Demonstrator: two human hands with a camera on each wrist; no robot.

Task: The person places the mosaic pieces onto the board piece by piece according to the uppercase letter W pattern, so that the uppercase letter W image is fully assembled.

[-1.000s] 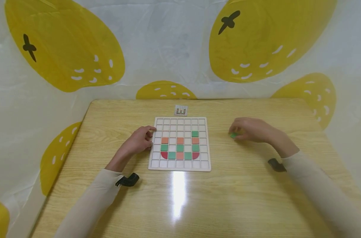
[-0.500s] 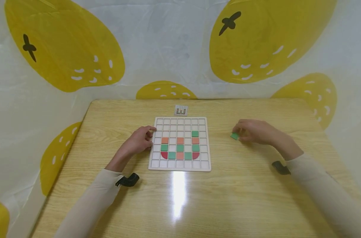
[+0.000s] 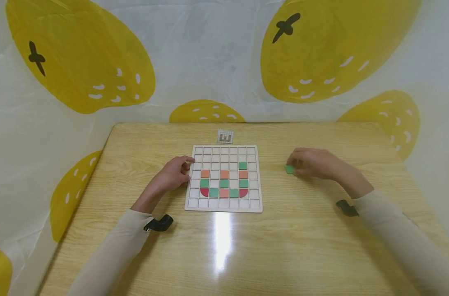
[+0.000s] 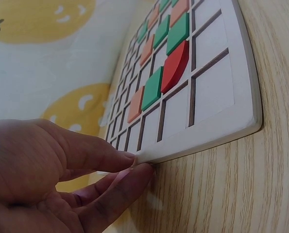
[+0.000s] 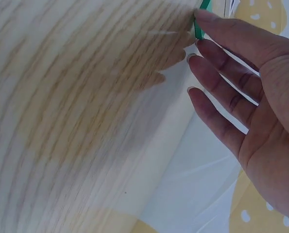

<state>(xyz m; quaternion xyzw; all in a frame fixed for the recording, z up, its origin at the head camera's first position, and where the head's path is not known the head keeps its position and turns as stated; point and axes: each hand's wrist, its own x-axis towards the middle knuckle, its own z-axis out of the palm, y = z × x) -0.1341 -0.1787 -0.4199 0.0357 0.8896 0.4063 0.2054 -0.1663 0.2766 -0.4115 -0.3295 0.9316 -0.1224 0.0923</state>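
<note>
A white grid board (image 3: 224, 204) lies on the wooden table with orange, green and red tiles set in some of its cells. At its left edge my left hand (image 3: 172, 173) holds the rim, thumb and fingertips meeting there in the left wrist view. Off to the right of the board, my right hand (image 3: 314, 163) pinches a green square tile (image 3: 289, 169) close to the table top. The right wrist view shows that tile edge-on between thumb and index finger, with the other fingers spread apart.
Behind the board lies a small card (image 3: 225, 137) printed with a grid pattern. The table (image 3: 283, 246) ends at a back edge, against a white sheet (image 3: 209, 53) with large yellow fruit prints. Each sleeve has a black device (image 3: 159, 223) at the wrist.
My right hand first shifts slightly right and toward me with the green tile, then a little back left; more of the tile shows now. My left hand and the board stay put.
</note>
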